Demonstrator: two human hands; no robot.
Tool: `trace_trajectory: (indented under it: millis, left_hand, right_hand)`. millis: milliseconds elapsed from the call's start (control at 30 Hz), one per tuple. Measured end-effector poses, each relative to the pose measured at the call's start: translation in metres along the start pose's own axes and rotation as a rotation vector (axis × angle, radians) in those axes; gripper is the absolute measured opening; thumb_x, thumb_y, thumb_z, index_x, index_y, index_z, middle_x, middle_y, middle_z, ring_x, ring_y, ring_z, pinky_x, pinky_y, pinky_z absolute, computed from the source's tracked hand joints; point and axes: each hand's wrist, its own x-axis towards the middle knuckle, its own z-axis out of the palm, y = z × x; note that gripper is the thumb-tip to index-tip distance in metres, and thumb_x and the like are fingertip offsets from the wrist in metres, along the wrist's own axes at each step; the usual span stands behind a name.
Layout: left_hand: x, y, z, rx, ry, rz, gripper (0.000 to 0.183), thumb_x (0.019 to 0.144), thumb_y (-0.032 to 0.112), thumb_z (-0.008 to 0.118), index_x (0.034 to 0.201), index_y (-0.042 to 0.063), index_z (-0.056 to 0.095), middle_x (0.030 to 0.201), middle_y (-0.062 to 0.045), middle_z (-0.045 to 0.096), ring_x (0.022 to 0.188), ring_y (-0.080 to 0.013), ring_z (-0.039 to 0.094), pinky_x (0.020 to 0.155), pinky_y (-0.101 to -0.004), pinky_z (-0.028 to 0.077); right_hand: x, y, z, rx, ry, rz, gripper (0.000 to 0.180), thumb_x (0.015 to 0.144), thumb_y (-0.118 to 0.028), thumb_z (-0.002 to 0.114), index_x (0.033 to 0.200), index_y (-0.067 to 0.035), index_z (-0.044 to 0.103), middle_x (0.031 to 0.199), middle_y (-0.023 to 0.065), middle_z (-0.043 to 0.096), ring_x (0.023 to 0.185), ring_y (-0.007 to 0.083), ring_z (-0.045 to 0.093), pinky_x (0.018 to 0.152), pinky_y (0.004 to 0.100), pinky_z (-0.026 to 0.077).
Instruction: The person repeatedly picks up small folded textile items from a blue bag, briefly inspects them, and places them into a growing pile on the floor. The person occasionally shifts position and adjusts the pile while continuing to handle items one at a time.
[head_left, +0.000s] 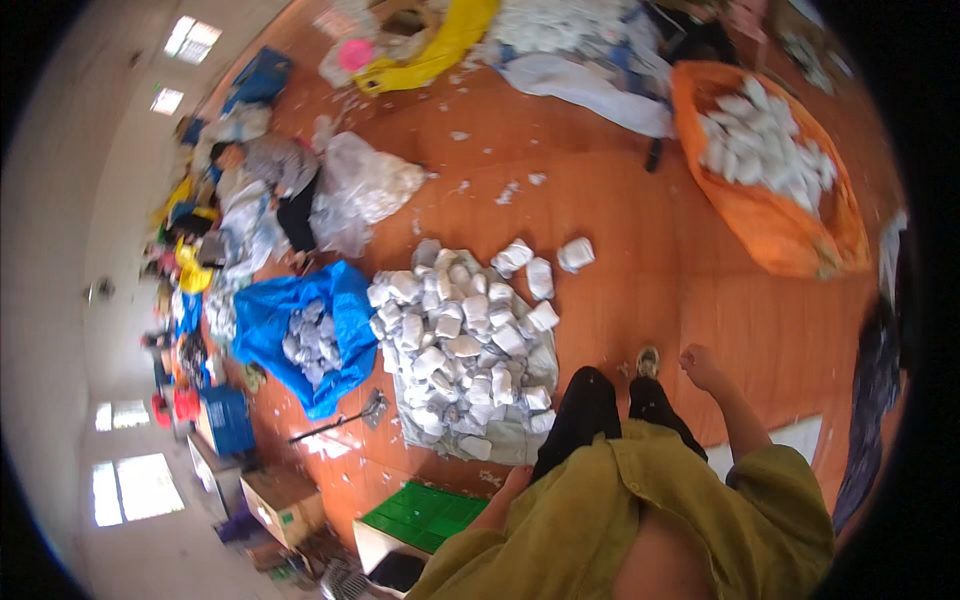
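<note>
My right hand (699, 365) hangs over the reddish floor to the right of my legs, its fingers curled and nothing seen in it. Beside my left thigh, my left hand (517, 478) is mostly hidden by my body and sleeve; whether it holds anything cannot be told. In front of my left leg lies a large heap of white wrapped bundles (464, 346) on a pale sheet (517, 448). A few loose bundles (539, 278) rest on the floor at the heap's far right corner. Left of the heap, a blue tarpaulin sack (346, 300) lies spread around greyish bundles (312, 337).
An orange sack (757, 225) of white bundles lies at upper right. A person (285, 172) sits beside clear plastic bags (367, 187). A green crate (424, 517) and cardboard box (283, 499) stand at lower left, near a long-handled dustpan or brush (373, 409).
</note>
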Motion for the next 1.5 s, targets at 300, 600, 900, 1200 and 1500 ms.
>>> trace_trajectory:
  millis: [300,600,900,1200,1500]
  left_hand:
    - [0.134,-0.027,-0.055,-0.891,0.276,-0.948,0.019,0.086,0.021,0.047,0.083,0.006,0.058,0.07,-0.008,0.06,0.063,-0.0153,0.059,0.057,-0.0311,0.049]
    - [0.294,-0.091,-0.115,-0.572,0.26,-0.955,0.023,0.082,0.023,0.047,0.082,0.005,0.061,0.072,-0.012,0.064,0.07,-0.0269,0.063,0.062,-0.0368,0.049]
    - [0.477,-0.259,-0.045,-0.568,0.097,-1.159,0.029,0.085,0.027,0.042,0.085,0.002,0.058,0.088,-0.023,0.061,0.086,-0.0411,0.057,0.076,-0.0492,0.044]
    - [0.595,-0.405,0.057,-0.21,0.378,-1.404,0.069,0.066,0.03,0.073,0.12,0.0,0.042,0.126,-0.017,0.045,0.116,-0.0283,0.043,0.094,-0.0416,0.035]
    - [0.611,-0.431,0.038,-0.899,0.655,-1.294,0.055,0.057,0.027,0.079,0.101,0.0,0.06,0.097,-0.016,0.063,0.093,-0.0317,0.06,0.084,-0.0394,0.043]
  right_hand:
    - [0.165,-0.082,-0.001,-0.288,-0.315,-0.148,0.02,0.078,-0.02,0.054,0.079,-0.001,0.055,0.067,0.0186,0.055,0.064,0.03,0.056,0.057,0.0373,0.043]
    - [0.279,-0.12,0.039,-0.477,-0.609,-0.164,0.016,0.08,-0.022,0.055,0.082,-0.007,0.056,0.077,0.014,0.061,0.075,0.0337,0.058,0.063,0.0421,0.045]
    - [0.52,-0.039,0.168,-0.794,-0.682,-0.212,0.014,0.081,-0.018,0.054,0.082,-0.005,0.052,0.071,0.0133,0.058,0.073,0.0327,0.059,0.061,0.0433,0.045]
    - [0.663,0.08,0.273,-0.751,-0.392,-0.4,0.061,0.067,-0.018,0.072,0.117,-0.001,0.041,0.114,0.0132,0.05,0.103,0.0299,0.051,0.081,0.0393,0.045]
    - [0.68,0.131,0.319,-0.992,-0.372,-0.312,0.078,0.054,-0.015,0.079,0.121,-0.005,0.04,0.111,0.0106,0.052,0.105,0.0278,0.05,0.088,0.0361,0.041]
